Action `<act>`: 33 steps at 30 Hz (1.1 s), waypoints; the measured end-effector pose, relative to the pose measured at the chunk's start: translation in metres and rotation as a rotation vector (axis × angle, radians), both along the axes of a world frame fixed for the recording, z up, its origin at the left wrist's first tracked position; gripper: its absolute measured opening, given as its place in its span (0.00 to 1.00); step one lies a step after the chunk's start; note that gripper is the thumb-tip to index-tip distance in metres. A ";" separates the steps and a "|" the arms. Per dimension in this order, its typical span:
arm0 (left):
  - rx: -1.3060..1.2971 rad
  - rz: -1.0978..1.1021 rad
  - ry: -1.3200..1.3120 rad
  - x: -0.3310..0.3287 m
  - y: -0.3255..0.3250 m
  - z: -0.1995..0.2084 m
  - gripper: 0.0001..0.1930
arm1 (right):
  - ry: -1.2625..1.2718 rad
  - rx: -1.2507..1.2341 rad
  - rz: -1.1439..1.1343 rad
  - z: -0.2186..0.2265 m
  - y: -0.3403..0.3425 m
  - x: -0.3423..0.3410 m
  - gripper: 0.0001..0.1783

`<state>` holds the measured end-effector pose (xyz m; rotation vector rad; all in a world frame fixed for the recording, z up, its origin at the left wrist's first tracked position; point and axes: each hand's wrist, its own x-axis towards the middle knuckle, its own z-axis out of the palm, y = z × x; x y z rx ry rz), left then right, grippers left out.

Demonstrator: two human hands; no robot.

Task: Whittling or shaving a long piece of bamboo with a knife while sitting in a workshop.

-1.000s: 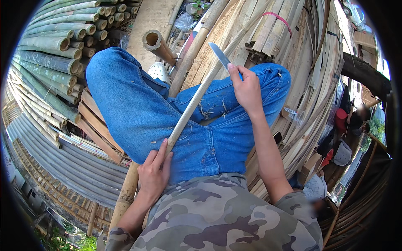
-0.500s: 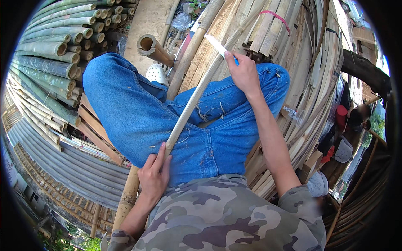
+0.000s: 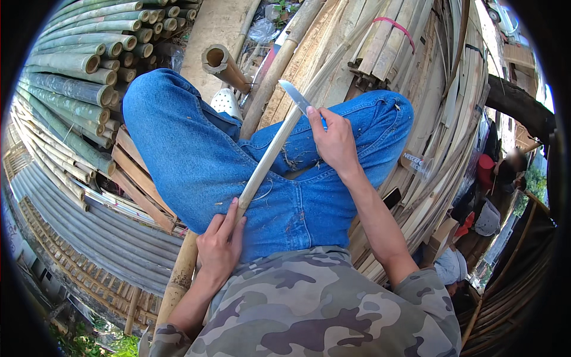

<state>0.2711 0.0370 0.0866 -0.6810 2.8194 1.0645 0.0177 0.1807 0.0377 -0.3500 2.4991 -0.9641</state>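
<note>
A long pale bamboo strip [image 3: 269, 156] slants across my lap, from my left hip up to the far right. My left hand [image 3: 219, 241] is closed around its near end, thumb and fingers along the strip. In my right hand [image 3: 334, 138] is a knife [image 3: 295, 97] with a blue handle, mostly covered by my fingers. The blade points up and left and lies across the strip, close to or touching it. Thin shavings cling to my blue jeans [image 3: 172, 154].
Cut green bamboo poles [image 3: 77, 62] are stacked at the far left. Split bamboo slats [image 3: 440, 119] lie in bundles on the right, one tied with a pink band [image 3: 397, 27]. An upright bamboo stub [image 3: 225, 68] stands ahead. A person [image 3: 513, 163] is at the far right.
My right hand has drawn the knife nearer to me and slightly left along the strip. The left hand keeps its hold at the near end.
</note>
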 end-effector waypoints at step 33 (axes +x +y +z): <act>0.079 0.039 -0.028 -0.003 0.000 0.004 0.24 | 0.141 0.066 -0.068 -0.014 -0.005 -0.056 0.25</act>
